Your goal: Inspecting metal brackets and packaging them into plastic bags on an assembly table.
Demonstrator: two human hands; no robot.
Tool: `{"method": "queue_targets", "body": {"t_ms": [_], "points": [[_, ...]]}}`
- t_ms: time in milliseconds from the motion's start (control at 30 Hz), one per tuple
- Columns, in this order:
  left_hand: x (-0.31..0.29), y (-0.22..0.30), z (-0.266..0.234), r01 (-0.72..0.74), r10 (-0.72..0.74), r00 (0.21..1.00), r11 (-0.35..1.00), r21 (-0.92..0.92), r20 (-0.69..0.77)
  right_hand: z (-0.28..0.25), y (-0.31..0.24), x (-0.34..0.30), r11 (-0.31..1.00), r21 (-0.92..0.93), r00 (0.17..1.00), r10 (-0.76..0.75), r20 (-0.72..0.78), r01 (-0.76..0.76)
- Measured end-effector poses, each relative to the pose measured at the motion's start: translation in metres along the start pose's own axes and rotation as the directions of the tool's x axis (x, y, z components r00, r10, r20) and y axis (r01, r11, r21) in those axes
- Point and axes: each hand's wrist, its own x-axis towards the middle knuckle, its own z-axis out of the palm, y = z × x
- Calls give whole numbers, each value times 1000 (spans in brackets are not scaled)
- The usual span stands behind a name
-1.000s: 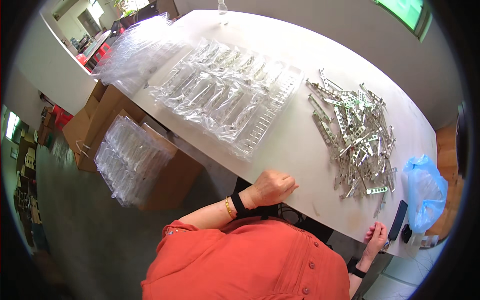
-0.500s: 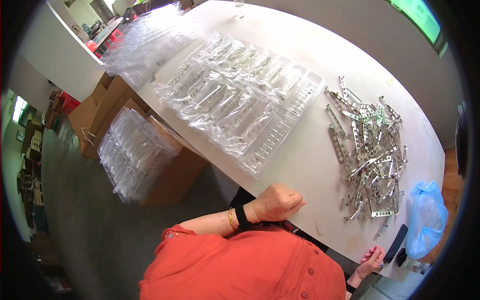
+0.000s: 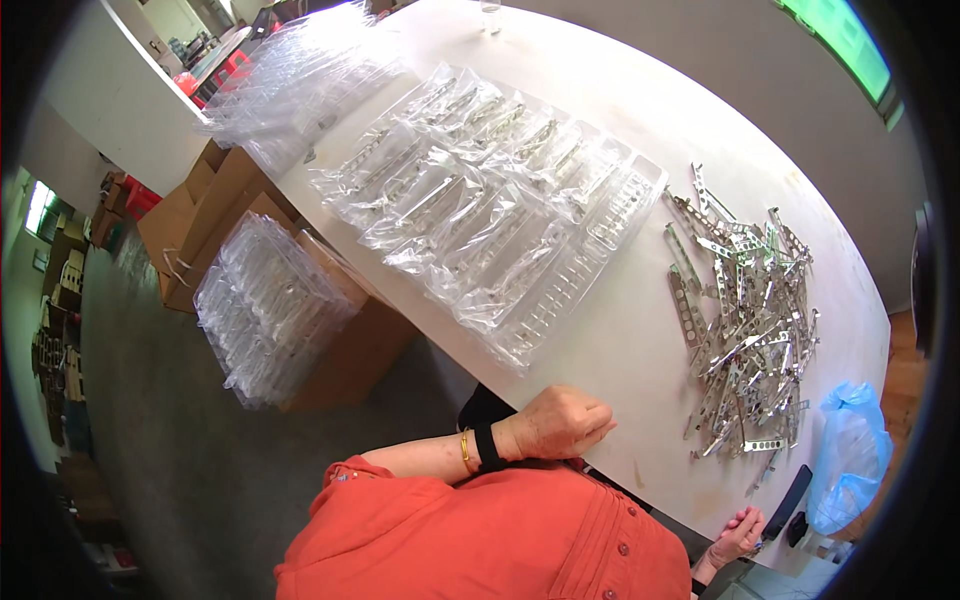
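Observation:
My left hand is closed in a loose fist at the table's near edge, with nothing showing in it. Beyond it lies a clear plastic tray holding rows of metal parts in clear bags; one end column has no bags on it. Farther right, at the table's near corner, my right hand has its fingers curled in, and no object shows between them. Nearest to it are a dark flat object and a heap of loose perforated metal strips.
A blue plastic bag sits at the right edge. Clear empty trays are stacked at the far left. Beside the table, an open cardboard box stands near another carton topped with filled trays. A small clear cup stands far back.
The whole view has shifted a little, so the table and its things sit slightly lower and to the right. Both hands stay closed in about the same places at the table edge.

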Motion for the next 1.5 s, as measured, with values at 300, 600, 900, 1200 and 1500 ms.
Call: {"method": "queue_targets", "body": {"t_ms": [300,600,900,1200,1500], "points": [[-2,0,1,8,-8,1000,1000,-1,-7,-2,7,4,1000,31,1000,-4,14,3],[-2,2,0,8,-8,1000,1000,12,-1,-4,19,7,998,61,1000,-20,-9,21],[-2,4,-1,27,-30,999,998,50,46,7,-2,-7,997,38,998,-67,-12,67],[-2,2,3,-9,9,1000,998,66,-2,15,-19,-13,999,45,999,-2,-34,4],[-2,6,2,8,-8,1000,999,49,1,10,-14,-9,999,50,1000,-12,6,12]]}}
